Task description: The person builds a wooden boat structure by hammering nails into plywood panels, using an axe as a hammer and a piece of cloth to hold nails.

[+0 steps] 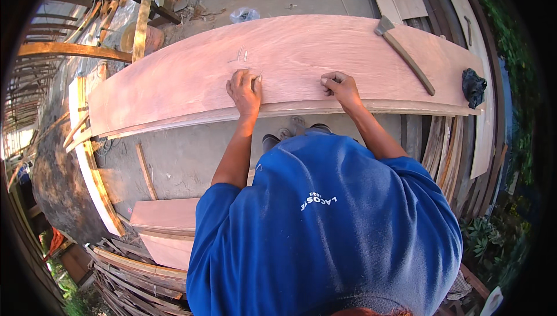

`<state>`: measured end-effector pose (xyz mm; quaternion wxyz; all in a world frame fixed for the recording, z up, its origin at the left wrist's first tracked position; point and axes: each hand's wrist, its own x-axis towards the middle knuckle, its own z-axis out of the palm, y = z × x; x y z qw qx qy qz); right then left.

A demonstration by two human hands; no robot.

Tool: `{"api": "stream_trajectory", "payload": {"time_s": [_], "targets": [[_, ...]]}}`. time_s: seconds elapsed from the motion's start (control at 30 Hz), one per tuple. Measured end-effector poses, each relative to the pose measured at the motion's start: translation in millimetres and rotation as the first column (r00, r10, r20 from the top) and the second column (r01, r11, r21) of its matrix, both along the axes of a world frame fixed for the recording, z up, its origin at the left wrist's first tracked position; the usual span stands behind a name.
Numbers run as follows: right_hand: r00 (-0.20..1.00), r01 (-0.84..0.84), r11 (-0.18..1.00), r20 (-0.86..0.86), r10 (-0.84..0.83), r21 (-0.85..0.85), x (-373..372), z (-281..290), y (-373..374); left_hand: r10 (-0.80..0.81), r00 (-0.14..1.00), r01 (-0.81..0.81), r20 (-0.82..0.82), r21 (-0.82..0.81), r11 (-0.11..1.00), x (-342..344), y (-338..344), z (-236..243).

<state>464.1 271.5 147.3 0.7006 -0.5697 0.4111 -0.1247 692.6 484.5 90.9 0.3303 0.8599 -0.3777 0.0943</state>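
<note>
Head cam, looking straight down at somebody in a blue shirt (325,229) leaning over a long pinkish wood panel (290,49). That panel stretches across from about 10 o'clock to nearly 3, and its near edge looks layered, like another sheet sits under it.

Left hand (244,90) is at 11 o'clock, on the panel near that close edge, fingers curled over and the thumb near the index finger. Can't tell if anything's in there. Right hand (341,88) is between 1 and 2, fingers bent in with thumb and index finger brought close together; can't make out whether they're pinching something small. The hands are well apart from each other.

Just past the left hand, at its 12, there's a little scatter of thin nails (245,55) lying on the panel. Over at 2 o'clock there's a wood-handled tool (409,61) with a metal head, lying at a slant, head end pointing to about 11. A crumpled black plastic bag (474,88) sits by the panel's end, between 2 and 3.

Off the panel: a clear plastic bag (244,14) on the ground between 11 and 12, some pinkish boards (165,214) down at 8, a heap of wood strips (139,275) between 7 and 8, and greenery (516,55) around 2 to 4.
</note>
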Motion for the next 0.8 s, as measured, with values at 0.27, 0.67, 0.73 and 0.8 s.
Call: {"api": "stream_trajectory", "payload": {"time_s": [0.27, 0.67, 0.73, 0.8], "targets": [[0.994, -0.105, 0.99, 0.01, 0.104, 0.096, -11, 0, 5, -0.066, 0.994, 0.05, -0.084, -0.181, 0.982, -13, -4, 23], [0.865, -0.465, 0.689, -0.12, 0.487, -0.556, 35, 53, 10, -0.449, 0.719, 0.435, -0.531, -0.161, 0.886, -67, -10, 81], [0.923, -0.373, 0.69, -0.172, 0.344, -0.62, 31, 66, -13, -0.373, 0.761, 0.362, -0.531, -0.13, 0.923, -61, 8, 84], [0.99, -0.114, 0.444, -0.138, -0.023, -0.889, 5, 48, -71, -0.266, 0.815, 0.263, -0.516, -0.08, 0.961, -52, 32, 89]]}}
